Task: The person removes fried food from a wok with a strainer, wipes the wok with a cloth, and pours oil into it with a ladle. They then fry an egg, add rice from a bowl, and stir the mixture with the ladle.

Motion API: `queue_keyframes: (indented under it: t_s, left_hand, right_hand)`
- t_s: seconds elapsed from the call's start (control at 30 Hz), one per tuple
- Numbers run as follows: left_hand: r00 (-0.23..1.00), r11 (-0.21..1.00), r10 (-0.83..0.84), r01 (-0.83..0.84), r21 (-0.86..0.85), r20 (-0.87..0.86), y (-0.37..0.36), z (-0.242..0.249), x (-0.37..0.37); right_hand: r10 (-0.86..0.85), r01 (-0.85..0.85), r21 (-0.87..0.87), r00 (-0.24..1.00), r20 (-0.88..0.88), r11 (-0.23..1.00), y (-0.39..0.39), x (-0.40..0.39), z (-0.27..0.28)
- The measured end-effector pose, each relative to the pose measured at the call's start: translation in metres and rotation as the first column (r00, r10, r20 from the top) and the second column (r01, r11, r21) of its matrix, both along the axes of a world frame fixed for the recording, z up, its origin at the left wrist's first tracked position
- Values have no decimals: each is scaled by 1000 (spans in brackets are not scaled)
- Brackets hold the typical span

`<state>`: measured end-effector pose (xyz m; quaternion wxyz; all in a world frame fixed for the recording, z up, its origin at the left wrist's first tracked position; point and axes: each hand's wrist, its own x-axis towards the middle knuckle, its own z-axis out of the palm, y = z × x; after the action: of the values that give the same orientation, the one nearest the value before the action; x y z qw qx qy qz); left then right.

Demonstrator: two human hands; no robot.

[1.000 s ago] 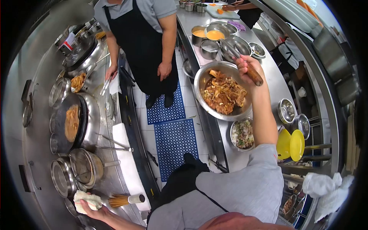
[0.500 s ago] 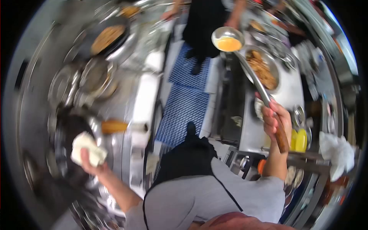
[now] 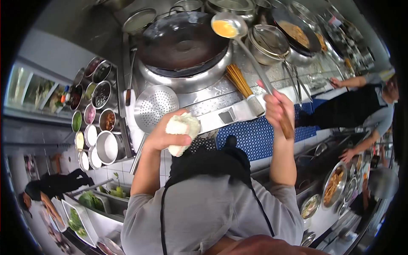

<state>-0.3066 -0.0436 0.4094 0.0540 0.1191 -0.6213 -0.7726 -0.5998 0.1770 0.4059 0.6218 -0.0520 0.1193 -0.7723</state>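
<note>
My right hand (image 3: 278, 108) is closed around the handle of a long ladle (image 3: 257, 63). The ladle's bowl reaches over the stove by the right rim of a large dark wok (image 3: 182, 46) and holds a yellow-orange liquid (image 3: 224, 29). A folded white cloth (image 3: 183, 129) is gripped in my left hand (image 3: 163, 132), in front of my apron. Nothing shows inside the wok, which sits on a round steel ring. Close to my left hand lies a perforated skimmer (image 3: 156, 108). A bamboo wok brush (image 3: 240, 80) rests right of the wok.
Steel containers of ingredients (image 3: 107, 146) stand at the left. A strainer over a pot (image 3: 268, 42) and a pan with food (image 3: 297, 36) are on the stove's right side. A co-worker (image 3: 352, 104) stands at the right, another person (image 3: 51, 189) at lower left. Blue matting (image 3: 255, 140) covers the floor.
My view has turned from the aisle toward the stove, bringing the wok in front of me. The ladle and the cloth have swung round with my hands, which are now nearer each other.
</note>
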Motion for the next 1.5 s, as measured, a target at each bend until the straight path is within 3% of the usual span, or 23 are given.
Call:
queue_keyframes:
  t_s: [0.03, 0.13, 0.23, 0.33, 0.37, 0.47, 0.53, 0.57, 0.67, 0.7, 0.8, 0.83, 0.93, 1.0, 1.07, 1.13, 1.17, 1.23, 1.33, 1.4, 1.43, 1.47, 1.5]
  left_hand:
    - [997, 997, 80, -80, 1, 4, 2, -1, 12]
    - [937, 937, 350, -350, -5, 18, 9, -13, 37]
    - [834, 828, 550, -550, 111, 34, 25, -26, 50]
    - [775, 753, 628, -629, 193, 73, 40, -49, 48]
    - [768, 746, 633, -639, 187, 98, 45, -51, 45]
    - [779, 771, 600, -624, 132, 181, 62, -62, 31]
    - [812, 831, 529, -554, 40, 247, 65, -73, 28]
    - [808, 850, 514, -526, -42, 289, 68, -76, 27]
    - [770, 875, 476, -465, -136, 425, 73, -99, 28]
    - [738, 860, 483, -500, -98, 471, 73, -125, 35]
    - [567, 778, 558, -610, -146, 606, 71, -191, 61]
    - [500, 683, 665, -707, -181, 555, 76, -213, 70]
    - [227, 522, 633, -831, -192, 740, 94, -251, 109]
    - [155, 464, 599, -867, -183, 786, 120, -294, 151]
    - [-9, 471, 516, -832, -292, 857, 152, -350, 196]
    - [-39, 466, 497, -831, -304, 867, 184, -394, 235]
    - [-69, 489, 501, -800, -347, 863, 186, -387, 234]
    - [-138, 535, 494, -730, -425, 858, 207, -363, 233]
    - [-106, 614, 360, -721, -321, 927, 196, -338, 222]
    - [-43, 674, 423, -653, -346, 905, 174, -358, 228]
    - [30, 604, 535, -712, -358, 844, 165, -387, 234]
    - [18, 548, 601, -737, -395, 799, 153, -378, 221]
    - [6, 497, 657, -755, -427, 754, 140, -354, 204]
  right_hand:
    - [101, -101, -42, 995, 5, 994, -26, -10, -12]
    - [262, -254, 74, 957, -127, 964, -96, -41, -36]
    - [293, -181, 375, 919, -266, 909, -149, -51, -35]
    - [357, 130, 553, 638, -682, 823, -180, -40, -27]
    - [337, 238, 550, 581, -741, 801, -181, -32, -19]
    - [444, 254, 486, 206, -872, 836, -187, -49, -40]
    - [374, 242, 409, 179, -910, 880, -172, -46, -39]
    - [301, 244, 382, 314, -901, 891, -166, -45, -49]
    - [340, 196, 429, 366, -866, 882, -152, -48, -35]
    - [361, 167, 432, 335, -870, 887, -152, -55, -34]
    - [399, 114, 456, 327, -856, 883, -158, -60, -37]
    - [386, 131, 449, 340, -858, 884, -161, -59, -39]
    - [415, 106, 476, 351, -839, 873, -175, -59, -40]
    - [399, 177, 465, 310, -863, 868, -184, -57, -49]
    - [399, 210, 469, 302, -866, 858, -182, -48, -54]
    - [397, 202, 469, 314, -863, 860, -172, -29, -52]
    - [453, 110, 519, 360, -816, 848, -169, -29, -46]
    - [414, 108, 519, 478, -775, 848, -178, -33, -38]
    - [348, 75, 486, 604, -717, 871, -206, -34, -47]
    - [330, 124, 479, 576, -748, 869, -217, -27, -70]
    - [321, 178, 519, 609, -726, 836, -207, -8, -56]
    - [306, 234, 559, 641, -704, 796, -190, 11, -44]
    - [358, 148, 553, 622, -696, 820, -182, 9, -43]
